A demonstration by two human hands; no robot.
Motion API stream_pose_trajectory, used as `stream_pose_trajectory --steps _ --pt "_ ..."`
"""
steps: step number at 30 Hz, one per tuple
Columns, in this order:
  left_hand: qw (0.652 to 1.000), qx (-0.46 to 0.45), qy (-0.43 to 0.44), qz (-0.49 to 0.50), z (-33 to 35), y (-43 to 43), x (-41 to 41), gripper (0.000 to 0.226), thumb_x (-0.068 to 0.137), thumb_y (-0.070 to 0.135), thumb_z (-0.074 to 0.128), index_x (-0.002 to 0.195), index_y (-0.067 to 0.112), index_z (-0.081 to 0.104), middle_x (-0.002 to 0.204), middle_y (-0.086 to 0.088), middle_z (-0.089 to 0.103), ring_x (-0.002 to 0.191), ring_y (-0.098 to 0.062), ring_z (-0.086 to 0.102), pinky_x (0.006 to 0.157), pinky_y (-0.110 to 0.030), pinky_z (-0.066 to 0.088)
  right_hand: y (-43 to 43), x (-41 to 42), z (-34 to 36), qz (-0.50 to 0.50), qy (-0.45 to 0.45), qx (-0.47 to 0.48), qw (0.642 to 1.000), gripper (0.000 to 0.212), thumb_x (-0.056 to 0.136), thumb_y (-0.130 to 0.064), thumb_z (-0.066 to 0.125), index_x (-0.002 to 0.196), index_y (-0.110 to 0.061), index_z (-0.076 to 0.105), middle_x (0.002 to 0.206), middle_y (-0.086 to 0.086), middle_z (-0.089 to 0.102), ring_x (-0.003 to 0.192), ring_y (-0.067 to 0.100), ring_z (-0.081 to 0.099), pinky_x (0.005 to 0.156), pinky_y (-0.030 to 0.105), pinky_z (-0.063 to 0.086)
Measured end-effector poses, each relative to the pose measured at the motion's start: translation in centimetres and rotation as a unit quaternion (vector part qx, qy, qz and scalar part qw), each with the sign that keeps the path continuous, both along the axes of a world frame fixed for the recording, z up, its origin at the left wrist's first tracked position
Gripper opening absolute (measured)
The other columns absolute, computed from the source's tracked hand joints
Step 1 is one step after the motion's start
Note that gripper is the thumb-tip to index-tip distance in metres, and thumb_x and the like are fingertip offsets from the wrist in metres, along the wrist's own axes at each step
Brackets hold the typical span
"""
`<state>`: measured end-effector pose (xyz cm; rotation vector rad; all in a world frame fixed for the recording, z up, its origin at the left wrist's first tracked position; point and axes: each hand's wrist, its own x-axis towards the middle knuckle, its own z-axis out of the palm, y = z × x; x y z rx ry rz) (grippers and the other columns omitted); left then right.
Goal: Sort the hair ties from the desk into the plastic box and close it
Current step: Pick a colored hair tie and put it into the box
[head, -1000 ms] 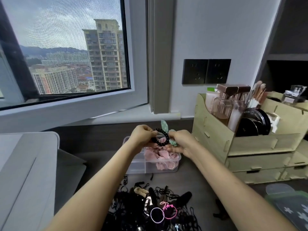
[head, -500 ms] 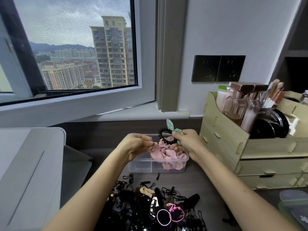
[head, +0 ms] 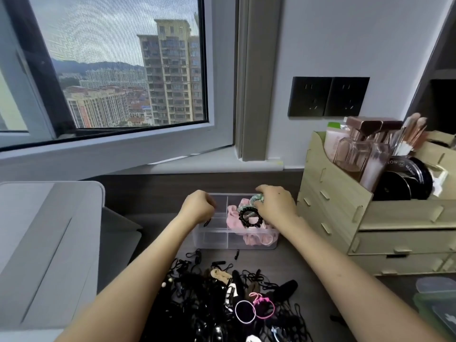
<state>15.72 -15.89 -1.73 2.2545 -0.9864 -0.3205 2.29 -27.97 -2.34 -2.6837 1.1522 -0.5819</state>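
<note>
Both hands are held over the plastic box (head: 212,239). Left hand (head: 198,206) is curled shut, seemingly empty; right hand (head: 276,206) is pressed on a green scrunchie (head: 256,199). Black spiral tie (head: 249,217) is seen at 9 o'clock from it.

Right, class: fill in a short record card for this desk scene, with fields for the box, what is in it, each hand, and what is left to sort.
box: clear plastic box with dividers, lid off
box contents: pink scrunchies in right compartments, black coil hair tie on top
left hand: left hand over the box's left side, curled; contents not visible
right hand: right hand over the right compartment, at a green hair tie
left to sort: pile of hair ties, mostly black, on the desk before the box
</note>
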Motion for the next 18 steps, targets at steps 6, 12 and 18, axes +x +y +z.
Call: stream_pose_trajectory --steps 6,12,18 --pt "0.999 -0.014 -0.036 -0.024 1.0 1.2 -0.5 0.033 0.084 -0.003 0.045 0.099 0.009 0.072 0.110 -0.012 0.070 0.099 -0.026 0.065 0.089 -0.036 0.054 0.5 -0.4 0.4 0.164 0.266 0.125 0.942 0.051 0.087 0.002 0.039 0.128 -0.022 0.058 0.131 0.005 0.055 0.111 0.026 0.054 0.094 0.024 0.047" --pt "0.995 -0.052 -0.066 -0.058 2.2 6.0 -3.5 0.023 0.088 0.008 0.051 0.099 0.013 0.071 0.101 -0.003 0.070 0.085 -0.014 0.060 0.077 -0.025 0.046 4.1 -2.6 2.4 0.160 0.035 -0.004 0.987 0.035 0.089 -0.015 0.050 0.121 -0.022 0.062 0.122 0.001 0.065 0.108 0.019 0.060 0.090 0.025 0.045" --pt "0.987 0.045 -0.122 -0.099 0.6 14.9 -7.5 0.016 0.087 0.028 0.059 0.096 0.021 0.070 0.093 0.005 0.069 0.087 -0.010 0.062 0.078 -0.023 0.047 8.7 -7.8 -1.1 0.262 0.136 0.094 0.951 0.042 0.092 -0.032 0.053 0.132 -0.020 0.051 0.129 -0.002 0.060 0.115 0.012 0.056 0.098 0.027 0.043"
